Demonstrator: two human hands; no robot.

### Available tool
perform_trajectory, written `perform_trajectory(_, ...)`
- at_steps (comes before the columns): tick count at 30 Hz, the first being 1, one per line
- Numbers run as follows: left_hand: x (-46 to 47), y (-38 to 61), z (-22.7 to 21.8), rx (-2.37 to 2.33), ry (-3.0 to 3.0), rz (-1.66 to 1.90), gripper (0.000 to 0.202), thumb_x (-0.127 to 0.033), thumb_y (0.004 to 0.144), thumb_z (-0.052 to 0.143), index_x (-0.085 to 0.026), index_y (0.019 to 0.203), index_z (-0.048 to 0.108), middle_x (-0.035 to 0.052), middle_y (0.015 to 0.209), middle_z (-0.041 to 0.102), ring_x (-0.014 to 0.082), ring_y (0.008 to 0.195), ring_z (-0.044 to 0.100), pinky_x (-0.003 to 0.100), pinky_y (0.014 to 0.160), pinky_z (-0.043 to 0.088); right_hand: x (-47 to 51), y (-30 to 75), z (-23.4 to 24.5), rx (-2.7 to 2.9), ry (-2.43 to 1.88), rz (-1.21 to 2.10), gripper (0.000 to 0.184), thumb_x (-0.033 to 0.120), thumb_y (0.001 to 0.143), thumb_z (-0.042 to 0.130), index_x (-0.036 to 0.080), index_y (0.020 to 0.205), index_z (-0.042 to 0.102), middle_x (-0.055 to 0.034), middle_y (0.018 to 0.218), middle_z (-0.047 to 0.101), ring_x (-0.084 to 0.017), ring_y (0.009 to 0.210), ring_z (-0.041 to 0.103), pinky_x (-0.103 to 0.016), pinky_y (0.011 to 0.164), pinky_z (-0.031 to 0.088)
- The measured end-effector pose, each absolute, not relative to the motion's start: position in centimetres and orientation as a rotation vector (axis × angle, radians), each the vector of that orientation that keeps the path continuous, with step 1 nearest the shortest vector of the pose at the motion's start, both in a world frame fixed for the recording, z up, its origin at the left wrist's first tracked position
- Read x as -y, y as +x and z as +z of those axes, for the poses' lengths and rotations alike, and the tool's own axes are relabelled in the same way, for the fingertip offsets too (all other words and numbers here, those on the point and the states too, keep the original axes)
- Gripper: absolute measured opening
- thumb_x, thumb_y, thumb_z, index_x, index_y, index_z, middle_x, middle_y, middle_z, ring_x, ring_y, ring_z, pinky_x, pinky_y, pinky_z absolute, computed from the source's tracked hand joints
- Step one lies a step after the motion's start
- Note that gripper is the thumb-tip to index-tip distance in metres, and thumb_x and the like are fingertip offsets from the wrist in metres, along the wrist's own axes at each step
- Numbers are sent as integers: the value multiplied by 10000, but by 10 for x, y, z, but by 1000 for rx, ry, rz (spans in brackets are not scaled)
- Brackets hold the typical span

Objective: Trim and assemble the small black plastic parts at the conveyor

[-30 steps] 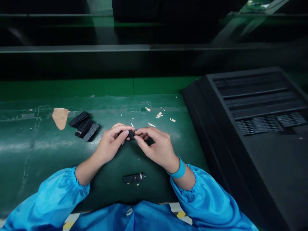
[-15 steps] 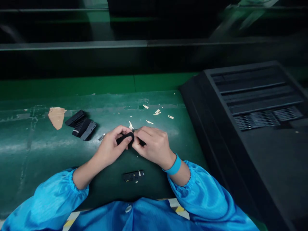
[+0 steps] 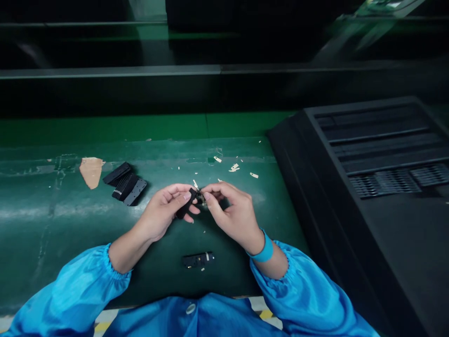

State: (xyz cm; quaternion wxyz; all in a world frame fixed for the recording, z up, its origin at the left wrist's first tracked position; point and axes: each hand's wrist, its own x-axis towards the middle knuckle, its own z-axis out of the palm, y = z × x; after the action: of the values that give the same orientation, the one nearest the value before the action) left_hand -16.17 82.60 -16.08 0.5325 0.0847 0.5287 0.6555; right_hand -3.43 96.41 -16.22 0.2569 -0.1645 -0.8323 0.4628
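Observation:
My left hand is closed on a small black plastic part, its thumb lying along the top. Close by on the right, my right hand pinches a small piece at the far end of that part; its kind is too small to make out. Just beyond the fingertips lie some pale slips. On the mat nearer my body rests a dark narrow module with small light and gold spots.
A pile of black parts lies to the left beside a torn brown paper piece. Several cream slips are scattered on the green mat. A large black tray with rows of slots takes up the right side.
My hands have drawn slightly apart, and the black part has turned more upright in my left hand. The small piece now shows at my right fingertips. The whole view has shifted a little.

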Motion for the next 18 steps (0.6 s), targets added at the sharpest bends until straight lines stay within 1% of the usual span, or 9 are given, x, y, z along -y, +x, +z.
perform_trajectory(4, -826, -164, -163, -1253, 168, 1547, 379, -392, 788, 853, -128, 1026, 722, 50, 855, 711, 153, 701, 718, 185, 486, 553, -966, -33, -162, 2271, -454, 1280, 114, 168, 944, 605, 215, 955, 707, -6, 824, 717, -121, 670, 633, -265, 651, 536)
perform_trajectory(7, -826, -164, -165, -1254, 193, 1537, 369, -394, 805, 840, -130, 1040, 732, 44, 850, 695, 142, 696, 696, 178, 461, 542, -966, -34, -161, 2269, -483, 1322, 98, 184, 929, 624, 210, 968, 709, -7, 827, 716, -120, 663, 635, -259, 627, 533)
perform_trajectory(11, -825, -162, -166, -1258, 223, 1527, 346, -390, 819, 829, -135, 1038, 750, 36, 838, 671, 110, 655, 632, 155, 416, 481, -966, -36, -159, 2251, -521, 1407, 60, 199, 919, 641, 218, 900, 695, 1, 793, 710, -124, 659, 636, -256, 612, 525)
perform_trajectory(15, -825, -159, -165, -1234, 222, 1455, 429, -380, 810, 841, -138, 1151, 742, 5, 764, 632, 61, 555, 531, 151, 418, 421, -966, -36, -160, 2307, -491, 1371, 101, 179, 934, 597, 225, 852, 633, 9, 765, 669, -126, 655, 610, -260, 618, 498)
perform_trajectory(17, -824, -157, -166, -1254, 259, 1445, 493, -357, 791, 858, -144, 1215, 725, -9, 753, 631, 47, 514, 498, 171, 433, 424, -967, -36, -162, 2358, -475, 1305, 110, 181, 952, 561, 227, 856, 591, 4, 770, 634, -135, 668, 591, -272, 626, 476)
perform_trajectory(18, -824, -157, -166, -1284, 290, 1448, 510, -355, 792, 856, -146, 1237, 720, -9, 757, 642, 51, 510, 506, 188, 455, 445, -967, -36, -163, 2382, -467, 1283, 114, 186, 964, 544, 229, 862, 571, 0, 778, 622, -143, 685, 588, -280, 638, 469)
